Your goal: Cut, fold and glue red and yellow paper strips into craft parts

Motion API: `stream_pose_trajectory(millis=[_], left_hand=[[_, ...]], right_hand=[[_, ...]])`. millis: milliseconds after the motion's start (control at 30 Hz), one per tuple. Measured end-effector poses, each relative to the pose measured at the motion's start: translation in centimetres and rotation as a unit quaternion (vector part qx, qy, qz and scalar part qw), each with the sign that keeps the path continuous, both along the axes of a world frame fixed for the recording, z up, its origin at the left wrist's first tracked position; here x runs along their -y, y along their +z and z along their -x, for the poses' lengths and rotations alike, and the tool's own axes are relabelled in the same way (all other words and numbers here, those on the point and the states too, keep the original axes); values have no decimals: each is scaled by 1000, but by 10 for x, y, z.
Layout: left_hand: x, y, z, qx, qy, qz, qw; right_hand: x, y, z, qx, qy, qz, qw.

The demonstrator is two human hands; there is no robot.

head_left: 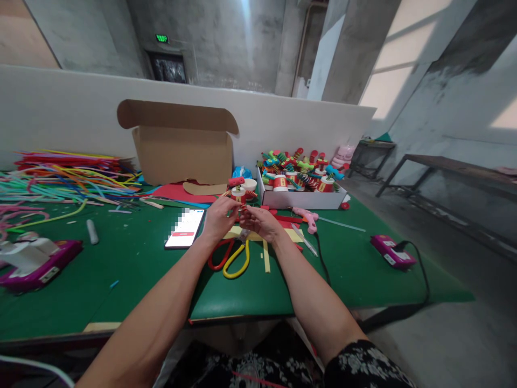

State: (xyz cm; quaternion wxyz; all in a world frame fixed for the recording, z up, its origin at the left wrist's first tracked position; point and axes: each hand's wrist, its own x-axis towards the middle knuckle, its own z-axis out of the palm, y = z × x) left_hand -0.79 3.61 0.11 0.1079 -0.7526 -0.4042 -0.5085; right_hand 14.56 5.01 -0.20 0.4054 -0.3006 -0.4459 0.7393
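Kinda dim overall, sunlight patches (404, 56) on the wall (448, 110) around 2 o'clock, bluish glare (245, 13) at 12, edges warped and soft.

A craft workshop; raw concrete walls (238, 54); glue gun (310, 220); pipe cleaners (76, 161)
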Motion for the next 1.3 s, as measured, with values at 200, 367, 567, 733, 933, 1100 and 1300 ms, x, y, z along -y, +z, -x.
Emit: stream_pose_trajectory(millis=[200, 367, 567, 733, 933, 1100, 1300], left_hand=[[3, 3, 0, 10, -6, 25, 1000], [4, 3, -2, 126, -31, 158, 979], [-1, 2, -3, 302, -85, 332, 890], [-3, 0, -3, 347, -103, 353, 863], [-1, 2, -3, 340, -105, 369, 859], [2, 7, -2, 318, -155, 324, 877], [3, 8, -1, 188, -186, 228, 937]], right_hand=[[-2, -2, 1, 25, 12, 4, 1000], [-8, -3, 2, 77, -127, -151, 977], [0, 6, -3, 181, -156, -440, 866], [3, 7, -2, 221, -146, -484, 834], [2, 5, 0, 207, -164, -434, 861], [-1, 3, 3, 101, -163, -290, 938], [-5, 1, 3, -13, -140, -159, 977]])
